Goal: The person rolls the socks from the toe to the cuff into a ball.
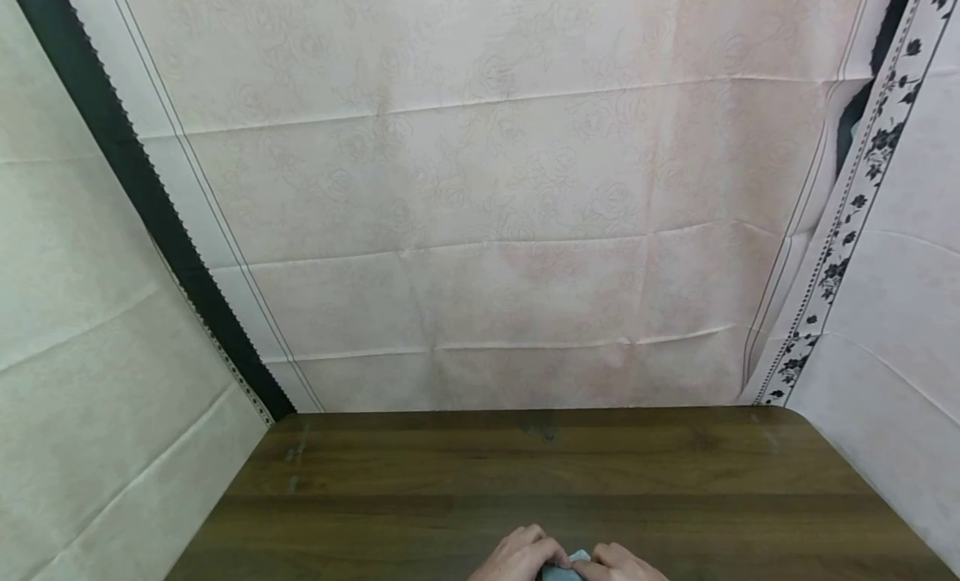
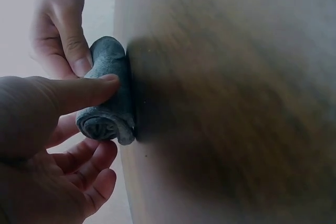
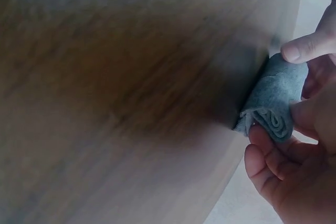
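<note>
Low at the near side of the scene, the left hand [image 1: 517, 556] and right hand [image 1: 617, 564] sit close together, both pinching. The left thumb [image 2: 86, 93] stretches to the right, its other fingers [image 2: 98, 184] bent; the right hand's fingers [image 3: 268, 169] curl beneath its grip.

I see a makeshift booth around a table; whether it stands in a home or a workplace, I can't tell. Creased sheets [image 1: 525, 172] with faint rose patterns wall in the wood-grain tabletop [image 1: 487, 473], with a black floral border [image 1: 888, 139] at right and a dark strip [image 1: 174, 231] at left.
</note>
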The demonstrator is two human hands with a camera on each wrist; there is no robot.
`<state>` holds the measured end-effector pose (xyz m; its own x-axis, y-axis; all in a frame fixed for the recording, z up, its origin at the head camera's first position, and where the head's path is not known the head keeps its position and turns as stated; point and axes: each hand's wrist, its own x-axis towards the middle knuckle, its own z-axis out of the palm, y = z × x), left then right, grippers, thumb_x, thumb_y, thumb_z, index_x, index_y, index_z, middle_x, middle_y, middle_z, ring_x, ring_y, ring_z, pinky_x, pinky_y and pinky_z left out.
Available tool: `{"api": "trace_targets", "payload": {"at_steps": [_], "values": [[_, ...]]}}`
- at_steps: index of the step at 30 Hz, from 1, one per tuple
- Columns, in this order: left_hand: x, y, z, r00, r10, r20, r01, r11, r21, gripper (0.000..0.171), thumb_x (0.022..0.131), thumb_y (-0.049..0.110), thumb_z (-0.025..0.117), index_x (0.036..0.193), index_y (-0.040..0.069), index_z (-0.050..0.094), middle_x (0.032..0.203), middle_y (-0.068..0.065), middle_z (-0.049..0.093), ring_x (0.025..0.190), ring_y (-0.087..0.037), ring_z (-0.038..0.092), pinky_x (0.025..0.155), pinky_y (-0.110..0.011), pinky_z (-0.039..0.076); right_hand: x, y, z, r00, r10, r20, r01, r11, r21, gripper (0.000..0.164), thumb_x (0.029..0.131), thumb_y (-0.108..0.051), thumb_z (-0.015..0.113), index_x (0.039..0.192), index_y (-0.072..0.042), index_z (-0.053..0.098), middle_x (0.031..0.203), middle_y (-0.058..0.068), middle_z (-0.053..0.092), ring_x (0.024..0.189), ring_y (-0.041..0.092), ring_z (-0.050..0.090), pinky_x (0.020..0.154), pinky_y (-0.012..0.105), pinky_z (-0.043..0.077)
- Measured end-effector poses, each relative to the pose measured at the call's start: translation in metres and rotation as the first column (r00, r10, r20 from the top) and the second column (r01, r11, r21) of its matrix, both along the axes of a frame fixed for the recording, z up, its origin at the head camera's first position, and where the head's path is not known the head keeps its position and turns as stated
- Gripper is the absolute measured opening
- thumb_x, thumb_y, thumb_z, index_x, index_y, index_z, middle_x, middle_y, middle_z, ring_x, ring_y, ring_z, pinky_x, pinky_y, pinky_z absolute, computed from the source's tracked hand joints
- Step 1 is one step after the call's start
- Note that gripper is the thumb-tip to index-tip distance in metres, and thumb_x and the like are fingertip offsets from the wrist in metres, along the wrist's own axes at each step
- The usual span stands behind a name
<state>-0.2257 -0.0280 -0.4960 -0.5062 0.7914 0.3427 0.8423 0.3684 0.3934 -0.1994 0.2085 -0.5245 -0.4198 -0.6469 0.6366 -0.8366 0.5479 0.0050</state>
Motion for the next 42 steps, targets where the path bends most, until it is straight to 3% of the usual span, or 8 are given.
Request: {"api": "trace_targets", "payload": {"at_steps": [5,9,13,18,26,32,38,42], "values": [[0.0,0.0,0.003,1.0,0.012,0.019,-0.011,0.999,-0.052,0.024,0.096,0.031,0.065,0.108,0.012,0.071,0.099,0.007,0.061,0.09,0.002,0.05,0.077,-0.016,0.04,0.005,-0.005,-0.003,0.997,-0.06,-0.057,0.055,0.995,-0.088,0.021,0.079,-0.019,0.079,0.098,-0.013,0.077,0.085,-0.013,0.049,0.074,-0.005,0.039,0.062,0.003,0.026],[0.0,0.001,0.005,0.999,0.037,0.001,-0.037,0.996,-0.086,0.023,0.092,0.03,0.07,0.108,0.013,0.072,0.099,0.008,0.061,0.089,0.001,0.05,0.075,-0.018,0.04,0.0,-0.006,0.001,0.988,-0.038,-0.147,0.02,0.993,-0.12,0.014,0.085,-0.021,0.07,0.095,-0.013,0.076,0.086,-0.012,0.049,0.075,-0.002,0.041,0.065,0.004,0.028],[0.002,0.001,0.006,0.997,0.058,-0.043,-0.062,0.993,-0.101,0.022,0.09,0.028,0.07,0.106,0.014,0.073,0.098,0.009,0.061,0.089,0.001,0.05,0.075,-0.018,0.039,-0.001,-0.007,0.007,0.989,0.02,-0.145,-0.039,0.99,-0.132,0.014,0.087,-0.024,0.071,0.097,-0.015,0.073,0.09,-0.011,0.05,0.078,0.0,0.044,0.068,0.007,0.031],[0.003,0.001,0.006,0.997,0.083,0.008,-0.081,0.987,-0.141,0.021,0.094,0.028,0.067,0.107,0.013,0.073,0.097,0.01,0.06,0.086,0.001,0.049,0.073,-0.018,0.04,0.004,-0.01,0.011,0.997,0.026,-0.066,-0.035,0.99,-0.138,0.016,0.086,-0.028,0.077,0.098,-0.019,0.071,0.092,-0.013,0.051,0.078,-0.003,0.045,0.067,0.006,0.032],[0.001,0.0,0.007,0.99,0.095,0.105,-0.073,0.977,-0.201,0.027,0.098,0.032,0.065,0.114,0.014,0.073,0.097,0.014,0.058,0.084,0.002,0.046,0.071,-0.017,0.037,0.015,-0.013,0.01,0.985,-0.086,0.151,0.102,0.989,-0.105,0.014,0.088,-0.03,0.078,0.097,-0.023,0.07,0.091,-0.018,0.049,0.076,-0.006,0.041,0.059,0.013,0.035],[0.001,0.0,0.007,0.983,0.106,0.147,-0.078,0.979,-0.189,0.027,0.099,0.031,0.063,0.116,0.013,0.073,0.097,0.014,0.055,0.084,0.002,0.045,0.072,-0.018,0.039,0.014,-0.012,0.011,0.983,-0.082,0.167,0.097,0.992,-0.084,0.013,0.09,-0.028,0.076,0.098,-0.022,0.069,0.09,-0.017,0.05,0.075,-0.005,0.042,0.058,0.017,0.037],[0.001,0.0,0.004,0.989,0.106,0.106,-0.086,0.98,-0.178,0.029,0.098,0.034,0.065,0.117,0.013,0.07,0.101,0.012,0.056,0.089,0.001,0.048,0.077,-0.021,0.043,0.013,-0.008,0.014,0.963,-0.046,0.266,0.063,0.996,-0.059,0.017,0.094,-0.03,0.071,0.104,-0.016,0.07,0.092,-0.013,0.054,0.078,-0.003,0.045,0.058,0.02,0.04],[-0.001,0.0,0.002,0.991,0.108,0.083,-0.093,0.981,-0.172,0.031,0.095,0.036,0.067,0.116,0.013,0.067,0.106,0.01,0.06,0.097,-0.002,0.053,0.082,-0.025,0.046,0.008,-0.005,0.015,0.964,-0.014,0.267,0.023,0.999,-0.03,0.023,0.094,-0.029,0.07,0.107,-0.01,0.071,0.091,-0.009,0.055,0.077,-0.002,0.046,0.059,0.02,0.04]]}}
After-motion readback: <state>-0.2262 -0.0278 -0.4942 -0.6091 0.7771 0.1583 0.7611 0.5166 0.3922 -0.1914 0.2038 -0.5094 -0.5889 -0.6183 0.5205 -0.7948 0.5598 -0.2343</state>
